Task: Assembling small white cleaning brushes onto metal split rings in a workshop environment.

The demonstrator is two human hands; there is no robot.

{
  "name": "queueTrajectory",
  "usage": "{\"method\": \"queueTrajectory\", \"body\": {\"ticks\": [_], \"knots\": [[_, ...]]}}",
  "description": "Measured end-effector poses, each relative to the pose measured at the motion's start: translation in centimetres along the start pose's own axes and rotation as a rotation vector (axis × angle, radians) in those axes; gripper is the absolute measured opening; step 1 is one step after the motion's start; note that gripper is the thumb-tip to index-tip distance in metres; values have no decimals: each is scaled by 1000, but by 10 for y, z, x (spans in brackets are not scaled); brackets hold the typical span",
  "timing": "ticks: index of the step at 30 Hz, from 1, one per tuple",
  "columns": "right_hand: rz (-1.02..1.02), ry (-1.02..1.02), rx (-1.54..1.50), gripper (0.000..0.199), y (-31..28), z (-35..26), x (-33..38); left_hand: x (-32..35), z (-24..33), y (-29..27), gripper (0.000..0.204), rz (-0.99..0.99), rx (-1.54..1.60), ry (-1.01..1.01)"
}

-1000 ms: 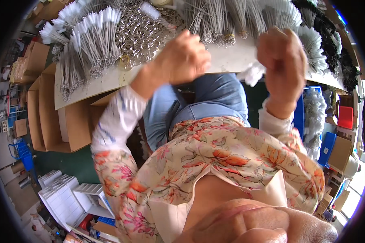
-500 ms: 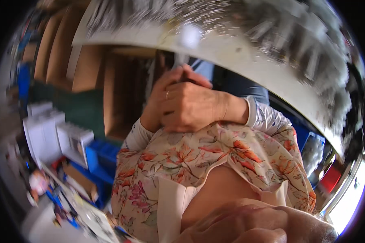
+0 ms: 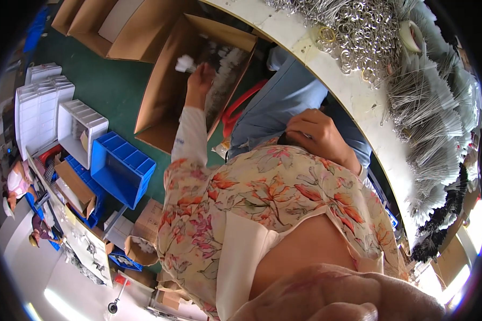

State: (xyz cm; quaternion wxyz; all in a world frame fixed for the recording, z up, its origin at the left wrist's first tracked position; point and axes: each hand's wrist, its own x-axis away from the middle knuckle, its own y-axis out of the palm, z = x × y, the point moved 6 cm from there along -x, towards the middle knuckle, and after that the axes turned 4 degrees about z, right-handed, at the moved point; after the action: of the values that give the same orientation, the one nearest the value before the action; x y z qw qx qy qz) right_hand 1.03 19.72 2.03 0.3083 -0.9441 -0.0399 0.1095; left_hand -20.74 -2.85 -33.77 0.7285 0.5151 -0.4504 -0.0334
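Observation:
My left hand (image 3: 200, 81) reaches over an open cardboard box (image 3: 163, 93) on the left. Its fingers are closed on a small white-tufted brush (image 3: 185, 63), its tuft sticking out to the left; the stem is mostly hidden. Inside the box lie many white tufted pieces (image 3: 225, 69) like it. Near my lap, close to the table edge, my right hand (image 3: 317, 135) is curled with its knuckles up. Whatever its fingers hold, if anything, is hidden.
A pale worktable (image 3: 353, 101) curves along the right, bearing a heap of metal rings (image 3: 359, 35), wire-stemmed brushes (image 3: 426, 107) and a tape roll (image 3: 411, 36). Blue crates (image 3: 123, 171), white crates (image 3: 83, 131) and more cardboard boxes (image 3: 112, 32) stand left. Two people are farther off.
My hands, together in front of my chest with a white-tufted thing above them, are now apart. The left has gone out over the box; the right has dropped toward my lap.

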Motion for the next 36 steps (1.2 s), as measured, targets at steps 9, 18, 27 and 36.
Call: {"method": "queueTrajectory", "body": {"ticks": [9, 18, 27, 36], "knots": [[91, 139, 3, 9, -24, 18, -9, -20, 8, -43, 40, 355, -186, 63], [61, -117, -108, 9, -66, 23, -22, 119, 58, 239, 30, -355, -603, 328], [321, -262, 415, 7, -257, -7, -13, 41, -144, 646, 31, -890, -1882, 416], [292, 716, 427, 28, -437, 122, -7, -189, -110, 666, 20, -115, -2291, 624]]}}
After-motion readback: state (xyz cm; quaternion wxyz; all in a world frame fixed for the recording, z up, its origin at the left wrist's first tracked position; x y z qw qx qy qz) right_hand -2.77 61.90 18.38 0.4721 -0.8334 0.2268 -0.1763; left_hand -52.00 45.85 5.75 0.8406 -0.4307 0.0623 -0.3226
